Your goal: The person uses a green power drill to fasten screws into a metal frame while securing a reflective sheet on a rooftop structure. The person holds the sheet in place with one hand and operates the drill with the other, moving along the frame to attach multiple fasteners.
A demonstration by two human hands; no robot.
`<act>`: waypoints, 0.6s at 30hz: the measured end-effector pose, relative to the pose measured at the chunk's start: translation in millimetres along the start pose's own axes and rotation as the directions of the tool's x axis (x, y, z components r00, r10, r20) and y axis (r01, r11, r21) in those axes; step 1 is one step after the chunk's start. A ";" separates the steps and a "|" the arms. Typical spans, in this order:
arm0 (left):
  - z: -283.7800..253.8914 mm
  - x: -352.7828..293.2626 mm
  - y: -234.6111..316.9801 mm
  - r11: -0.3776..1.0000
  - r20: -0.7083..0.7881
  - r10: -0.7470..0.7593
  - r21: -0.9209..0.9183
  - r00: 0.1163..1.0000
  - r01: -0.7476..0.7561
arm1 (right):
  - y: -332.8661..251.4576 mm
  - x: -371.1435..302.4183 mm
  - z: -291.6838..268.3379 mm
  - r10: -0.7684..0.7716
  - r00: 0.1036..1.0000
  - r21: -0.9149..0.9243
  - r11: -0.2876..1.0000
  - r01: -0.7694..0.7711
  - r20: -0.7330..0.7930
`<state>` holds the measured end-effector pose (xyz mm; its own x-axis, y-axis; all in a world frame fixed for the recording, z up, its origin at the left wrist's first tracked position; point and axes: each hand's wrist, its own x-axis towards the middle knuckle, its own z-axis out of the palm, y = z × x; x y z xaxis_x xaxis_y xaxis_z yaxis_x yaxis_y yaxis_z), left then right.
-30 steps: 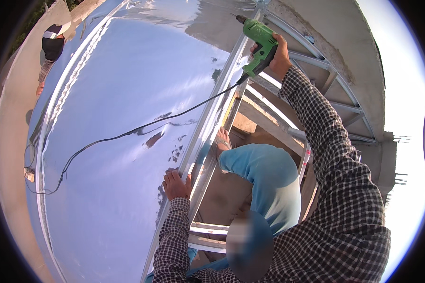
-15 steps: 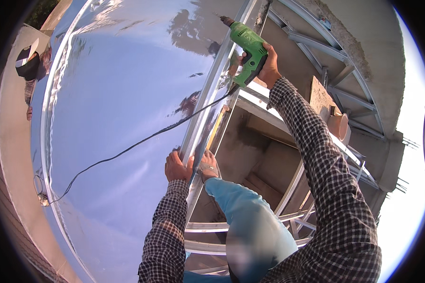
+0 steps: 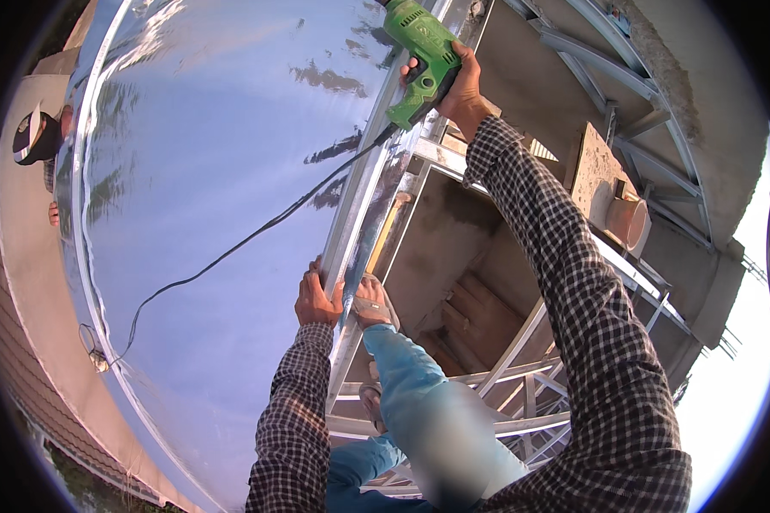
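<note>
A green corded power drill (image 3: 426,56) is in my right hand (image 3: 464,92), with the fingers round its handle. It is held above the upper end of a silver metal rail (image 3: 359,203), and its tip is cut off by the top edge. My left hand (image 3: 318,301) is closed over the lower part of that rail, along the edge of a large shiny reflective sheet (image 3: 205,188). From the drill's handle a black cord (image 3: 274,221) trails across the sheet to its far left edge. A foot (image 3: 371,304) below a light-blue trouser leg rests just right of my left hand.
Metal roof framing (image 3: 606,70) and open gaps down to a lower level lie to the right. A board (image 3: 590,175) and a brownish bucket (image 3: 628,221) sit there. Beside the rail lies a long yellow strip (image 3: 385,232). Another person in a cap (image 3: 38,137) is at the left.
My right hand and the drill have shifted up and left in the picture, so the drill's tip has left the view. My left hand stays on the rail. A second foot shows lower down.
</note>
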<state>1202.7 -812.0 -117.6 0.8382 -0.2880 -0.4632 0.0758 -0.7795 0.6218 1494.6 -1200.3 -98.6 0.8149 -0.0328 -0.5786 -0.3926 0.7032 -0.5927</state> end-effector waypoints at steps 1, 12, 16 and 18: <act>2.6 -2.7 -3.3 1.000 0.015 0.009 0.001 1.000 -0.009 | 0.4 3.8 1.9 0.008 1.000 -0.008 1.000 -0.008 -0.020; 14.1 -5.5 -6.2 0.995 0.043 -0.049 0.088 0.998 0.045 | 3.2 16.0 4.4 -0.029 0.999 -0.078 0.997 0.026 -0.046; 24.3 -5.0 -9.7 0.991 -0.005 -0.033 0.129 0.999 0.034 | 1.9 16.9 10.8 -0.014 0.994 -0.106 0.994 0.002 -0.108; 12.9 2.3 6.6 0.996 -0.001 -0.033 0.085 0.999 0.033 | -1.2 15.1 6.0 0.013 0.993 -0.094 0.995 -0.024 -0.121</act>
<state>1198.2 -824.9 -122.7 0.8355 -0.2619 -0.4830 0.0570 -0.8330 0.5503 1510.0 -1197.4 -103.3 0.7521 -0.1095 -0.6499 -0.4506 0.6342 -0.6283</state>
